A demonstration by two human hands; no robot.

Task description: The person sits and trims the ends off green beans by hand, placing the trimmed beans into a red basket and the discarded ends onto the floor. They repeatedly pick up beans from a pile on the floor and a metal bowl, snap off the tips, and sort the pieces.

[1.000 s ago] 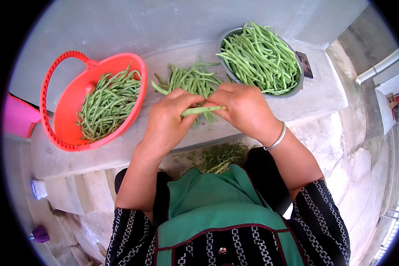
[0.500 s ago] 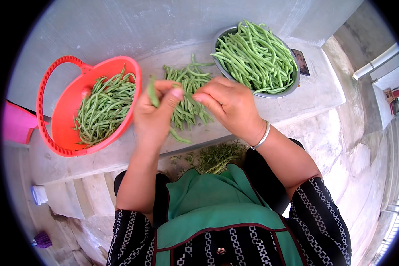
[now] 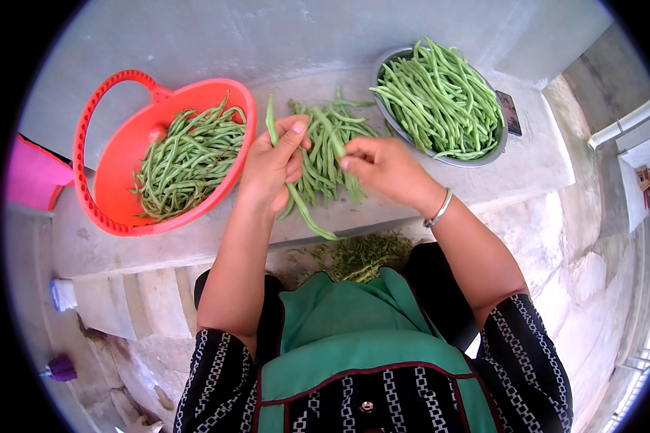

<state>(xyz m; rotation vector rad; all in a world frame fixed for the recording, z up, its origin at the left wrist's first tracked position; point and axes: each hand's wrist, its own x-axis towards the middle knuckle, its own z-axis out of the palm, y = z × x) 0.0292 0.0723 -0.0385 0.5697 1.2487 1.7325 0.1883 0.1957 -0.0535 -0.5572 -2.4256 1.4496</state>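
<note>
My left hand point(image 3: 273, 164) is closed around a long green bean point(image 3: 305, 209); one end sticks up above the fingers and the other slants down over the ledge's front edge. To its right, my right hand point(image 3: 388, 172), with a silver bangle at the wrist, pinches the lower end of another green bean point(image 3: 327, 133). Beneath and behind both hands lies a loose pile of green beans point(image 3: 352, 124). Its middle is partly hidden by the hands.
A red plastic basket point(image 3: 108, 189) with beans stands left on the concrete ledge point(image 3: 513, 169). A grey metal basin point(image 3: 390, 115) heaped with beans stands right, beside a phone point(image 3: 509, 113). Green trimmings point(image 3: 365, 257) lie below the ledge. A wall point(image 3: 289, 43) rises behind.
My hands have moved apart, the right one away to the right and slightly down. The bean in my left hand now hangs longer below it. The whole view has shifted slightly.
</note>
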